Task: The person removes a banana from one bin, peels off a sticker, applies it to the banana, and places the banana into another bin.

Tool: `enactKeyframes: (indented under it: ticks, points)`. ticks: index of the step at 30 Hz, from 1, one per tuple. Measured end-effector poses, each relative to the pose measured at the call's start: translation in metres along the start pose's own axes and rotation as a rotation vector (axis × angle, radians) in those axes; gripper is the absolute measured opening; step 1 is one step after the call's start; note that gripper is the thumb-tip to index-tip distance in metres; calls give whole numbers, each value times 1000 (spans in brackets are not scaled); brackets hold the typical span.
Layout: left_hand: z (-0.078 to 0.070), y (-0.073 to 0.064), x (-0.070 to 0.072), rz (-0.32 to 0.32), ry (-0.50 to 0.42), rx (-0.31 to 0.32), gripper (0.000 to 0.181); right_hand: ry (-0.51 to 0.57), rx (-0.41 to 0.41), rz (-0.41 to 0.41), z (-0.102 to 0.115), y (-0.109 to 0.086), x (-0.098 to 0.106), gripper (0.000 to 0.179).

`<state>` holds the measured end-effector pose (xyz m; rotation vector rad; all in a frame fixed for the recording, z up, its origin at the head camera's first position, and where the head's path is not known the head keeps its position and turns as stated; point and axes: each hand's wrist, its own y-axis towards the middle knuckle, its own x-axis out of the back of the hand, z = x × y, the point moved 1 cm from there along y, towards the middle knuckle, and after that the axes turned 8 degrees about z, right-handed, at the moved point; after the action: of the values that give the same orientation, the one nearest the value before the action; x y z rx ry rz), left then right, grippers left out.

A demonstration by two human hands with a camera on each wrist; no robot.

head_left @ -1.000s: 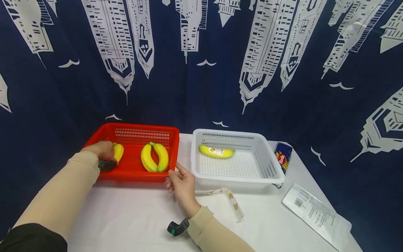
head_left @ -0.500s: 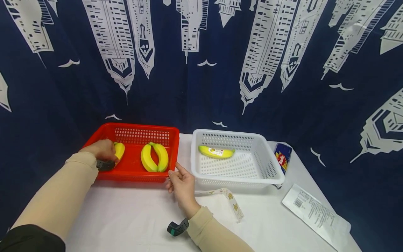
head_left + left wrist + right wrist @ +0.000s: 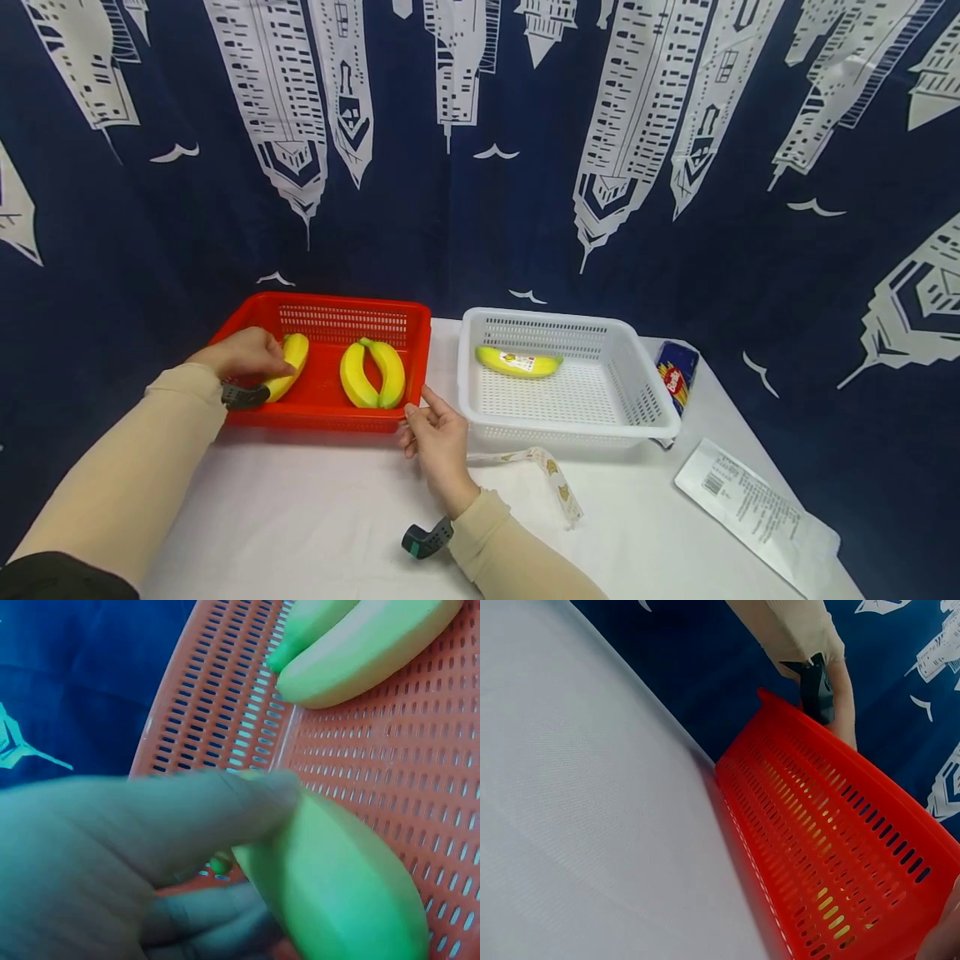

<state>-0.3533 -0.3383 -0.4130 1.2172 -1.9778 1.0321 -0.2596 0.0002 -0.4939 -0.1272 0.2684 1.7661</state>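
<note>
My left hand (image 3: pixel 246 354) holds a yellow banana (image 3: pixel 297 354) at the left side of the red basket (image 3: pixel 315 419). In the left wrist view the thumb lies over the banana (image 3: pixel 352 892), with the other fingers partly hidden behind it. Two more bananas (image 3: pixel 389 375) lie side by side in the basket's right part, their tips meeting at the top. At the basket's front right corner, my right hand (image 3: pixel 442 454) grips the rim with thumb and forefinger. Only a sliver of that hand (image 3: pixel 943 934) shows in the right wrist view.
A white basket (image 3: pixel 562 430) stands to the right, holding one labelled banana (image 3: pixel 519 362). Beside it lies a blue packet (image 3: pixel 675 371). A printed strip (image 3: pixel 551 475) and a white labelled pouch (image 3: pixel 757 512) lie on the white tablecloth (image 3: pixel 300 517). A dark patterned curtain (image 3: pixel 450 217) hangs behind.
My left hand has shifted slightly right with the banana, more of which now shows. The right hand keeps its place at the basket corner. The head view has shifted slightly.
</note>
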Motion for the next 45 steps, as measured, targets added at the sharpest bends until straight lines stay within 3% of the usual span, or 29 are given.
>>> enactKeyframes:
  ticks: [7,13,17,23,26,32,34,37,40,45]
  points:
    - [-20,-11,4,-146,-39,-63,38,-22,0,7,0,1,2,56]
    - [-57,-36,-7,-241,-193,-187,33,-46,-34,45,4,1,6,58]
    - [-91,-55,-32,-234,-312,-316,29,-39,-48,92,7,2,14,56]
    - [-130,-72,-93,-121,-414,-559,23,-103,-58,173,15,-11,35,36]
    - [-135,-73,-123,-70,-445,-643,20,-189,-56,253,23,-26,45,30]
    - [-124,-65,-173,-89,-585,-785,16,-324,-45,409,29,-59,74,33]
    - [-120,-61,-186,-72,-612,-791,16,-317,-26,396,28,-66,85,34]
    - [-116,-58,-199,-36,-602,-784,15,-283,15,310,24,-71,100,39]
    - [-116,-55,-205,-22,-542,-746,16,-235,53,247,18,-73,109,48]
    - [-116,-54,-209,-20,-427,-719,19,-187,96,258,11,-73,112,58]
